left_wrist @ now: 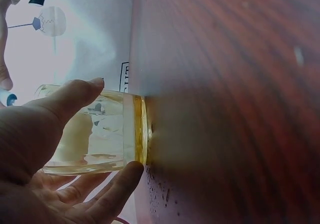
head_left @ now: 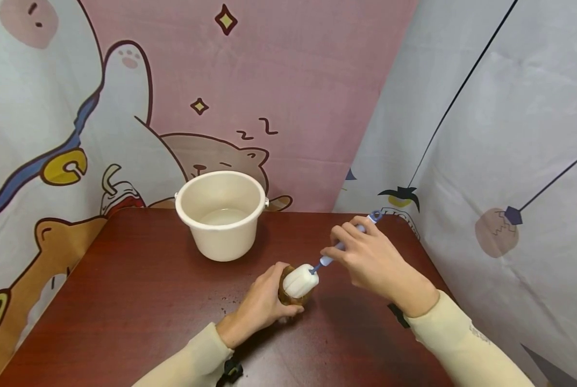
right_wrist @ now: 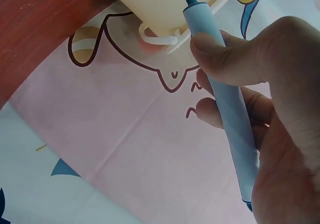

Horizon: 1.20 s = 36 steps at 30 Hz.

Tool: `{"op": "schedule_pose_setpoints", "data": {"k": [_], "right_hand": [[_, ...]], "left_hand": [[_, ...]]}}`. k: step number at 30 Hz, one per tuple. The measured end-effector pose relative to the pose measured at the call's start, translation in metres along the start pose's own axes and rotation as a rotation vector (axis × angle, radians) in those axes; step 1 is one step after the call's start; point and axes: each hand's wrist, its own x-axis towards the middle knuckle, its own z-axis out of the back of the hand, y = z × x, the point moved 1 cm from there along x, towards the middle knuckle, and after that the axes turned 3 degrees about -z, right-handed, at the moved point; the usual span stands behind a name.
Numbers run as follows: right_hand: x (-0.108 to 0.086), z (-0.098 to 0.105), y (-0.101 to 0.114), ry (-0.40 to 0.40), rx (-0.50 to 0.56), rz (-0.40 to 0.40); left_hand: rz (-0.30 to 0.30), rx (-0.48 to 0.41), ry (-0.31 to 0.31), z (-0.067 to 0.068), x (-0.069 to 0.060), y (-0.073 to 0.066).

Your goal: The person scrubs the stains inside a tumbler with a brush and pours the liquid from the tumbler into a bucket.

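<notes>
My left hand grips an amber glass cup, thumb on one side and fingers curled round the other. In the left wrist view the cup's base is at the tabletop. A white sponge head of a cup brush sits partly inside the cup's mouth, its top sticking out. From it a thin blue stem runs to the light blue brush handle, which my right hand holds between thumb and fingers, up and to the right of the cup.
A cream bucket with a little liquid visible at its bottom stands at the back left of the dark red wooden table. Small dark drops lie beside the cup. Printed cloth hangs behind and at both sides.
</notes>
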Motion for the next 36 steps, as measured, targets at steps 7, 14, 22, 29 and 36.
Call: {"op": "schedule_pose_setpoints", "data": {"k": [7,14,22,29,36], "right_hand": [[0.005,0.0,0.003,0.03,-0.039,0.04],[0.01,0.0,0.006,0.05,-0.093,0.079],[0.016,-0.002,0.012,0.028,-0.153,0.141],[0.021,-0.004,0.02,0.011,-0.177,0.173],[0.025,-0.006,0.027,0.02,-0.207,0.201]], "left_hand": [[-0.008,-0.004,0.004,0.001,0.0,0.0],[-0.004,-0.001,0.006,0.001,-0.001,-0.002],[-0.004,-0.002,0.008,0.001,0.0,-0.002],[-0.015,0.0,0.005,0.001,0.0,-0.002],[-0.012,0.005,0.009,0.001,0.001,-0.001]]}}
